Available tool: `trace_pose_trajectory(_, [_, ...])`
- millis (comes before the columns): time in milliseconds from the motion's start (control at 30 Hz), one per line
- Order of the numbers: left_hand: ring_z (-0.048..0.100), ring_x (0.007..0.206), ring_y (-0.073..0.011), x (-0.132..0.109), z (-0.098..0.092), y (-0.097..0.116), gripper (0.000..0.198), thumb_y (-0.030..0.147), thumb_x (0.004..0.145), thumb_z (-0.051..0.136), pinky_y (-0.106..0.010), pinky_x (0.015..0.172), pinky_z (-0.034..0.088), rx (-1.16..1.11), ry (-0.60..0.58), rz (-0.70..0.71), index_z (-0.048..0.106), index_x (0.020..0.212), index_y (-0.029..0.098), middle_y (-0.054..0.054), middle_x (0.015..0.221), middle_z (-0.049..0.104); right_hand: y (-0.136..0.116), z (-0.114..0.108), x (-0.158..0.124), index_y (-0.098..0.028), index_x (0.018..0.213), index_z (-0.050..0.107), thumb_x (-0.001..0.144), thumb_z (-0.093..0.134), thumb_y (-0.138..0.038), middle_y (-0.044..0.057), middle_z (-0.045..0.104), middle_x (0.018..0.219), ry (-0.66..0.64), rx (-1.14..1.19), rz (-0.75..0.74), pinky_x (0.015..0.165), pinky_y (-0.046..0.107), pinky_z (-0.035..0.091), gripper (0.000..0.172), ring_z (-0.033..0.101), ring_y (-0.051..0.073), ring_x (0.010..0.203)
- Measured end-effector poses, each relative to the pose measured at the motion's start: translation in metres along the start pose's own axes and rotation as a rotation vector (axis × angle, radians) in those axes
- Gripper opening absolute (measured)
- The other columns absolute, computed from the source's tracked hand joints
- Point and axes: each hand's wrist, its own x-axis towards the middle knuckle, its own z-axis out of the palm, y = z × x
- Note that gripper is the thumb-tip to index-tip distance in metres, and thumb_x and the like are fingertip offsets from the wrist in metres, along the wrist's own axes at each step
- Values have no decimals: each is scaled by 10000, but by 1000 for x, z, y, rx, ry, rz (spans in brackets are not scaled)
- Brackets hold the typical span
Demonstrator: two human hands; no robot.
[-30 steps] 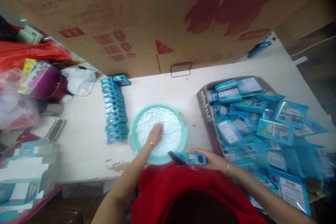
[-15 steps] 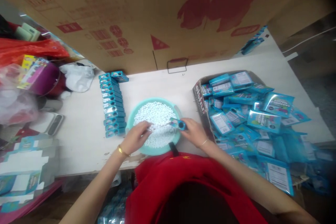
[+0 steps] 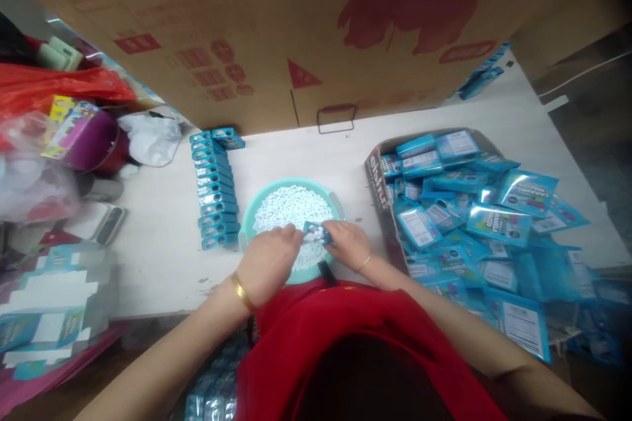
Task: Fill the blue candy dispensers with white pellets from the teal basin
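Over a mint-green basin (image 3: 249, 210) full of small white candy-like pellets (image 3: 291, 206), a small blue box (image 3: 316, 233) with white pieces showing at it is held between my hands. My right hand (image 3: 349, 245) grips its right end. My left hand (image 3: 274, 253), wearing a gold bangle, has its fingers closed at the box's left end. Exactly what the left fingertips pinch is partly hidden. To the left stands a column of similar small blue boxes (image 3: 216, 194), with another box (image 3: 228, 138) beside its far end.
A brown carton (image 3: 378, 184) overflows with blue packets (image 3: 498, 223) on the right. A large cardboard box (image 3: 296, 33) walls off the back of the table. Bags, a purple container (image 3: 93, 141) and flattened blue-white cartons (image 3: 49, 309) crowd the left.
My left hand has moved up and right from the pellets to the small box, and its fingers have closed there. My right hand has brought the box slightly left and turned it.
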Motion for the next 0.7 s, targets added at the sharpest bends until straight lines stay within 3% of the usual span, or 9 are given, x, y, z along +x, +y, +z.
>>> trace_pose_trajectory(100, [574,792,-212,-2,-2,1,234,49,861,378,-323,662,478,10,14,32,578,937,143,-84,872,589,0,-2,0,-189,1048,556,797,569,-192,66,678,985,-26,1,5,697,299,383,252,603,221,880])
trace_pose_trajectory(200, [574,801,-195,-4,17,-20,227,116,893,388,-303,676,473,-89,117,-34,576,1013,159,-76,904,591,1,-9,0,-187,1021,561,817,576,-254,80,678,974,-61,28,36,677,289,370,215,605,221,862])
trace_pose_trajectory(300, [586,844,-174,2,68,-55,248,207,922,387,-268,696,464,-238,151,-200,559,1099,186,-66,957,593,4,-18,3,-194,976,564,833,573,-405,64,680,876,-125,145,138,616,266,347,256,609,209,776])
trace_pose_trajectory(400, [591,875,-188,22,138,-73,214,191,901,415,-288,750,467,-387,31,-301,596,1014,179,-73,943,606,11,-18,6,-195,884,572,764,622,-534,19,655,764,-223,388,243,571,238,342,364,592,181,696])
trace_pose_trajectory(467, [586,945,-207,44,179,-67,210,167,883,437,-322,825,467,-492,37,-303,604,1009,172,-88,976,619,15,-12,8,-185,819,580,719,661,-549,-5,635,728,-273,570,247,566,226,364,385,579,163,679])
trace_pose_trajectory(533, [574,1022,-208,69,208,-50,238,169,886,439,-337,898,456,-561,80,-279,595,1066,182,-91,1060,622,18,-5,6,-177,809,597,711,678,-524,-16,629,722,-282,712,223,578,225,394,370,573,152,681])
trace_pose_trajectory(600, [561,1081,-209,90,223,-32,268,181,893,436,-343,951,442,-618,129,-258,577,1121,181,-98,1151,605,19,-1,0,-171,862,618,711,694,-488,-16,640,745,-243,801,208,608,233,428,359,578,153,703])
trace_pose_trajectory(700, [573,1075,-209,103,227,-21,275,203,886,458,-342,952,453,-707,192,-229,561,1138,161,-109,1176,599,19,-3,-12,-170,958,626,712,708,-451,3,664,812,-139,854,230,673,263,472,383,601,173,762])
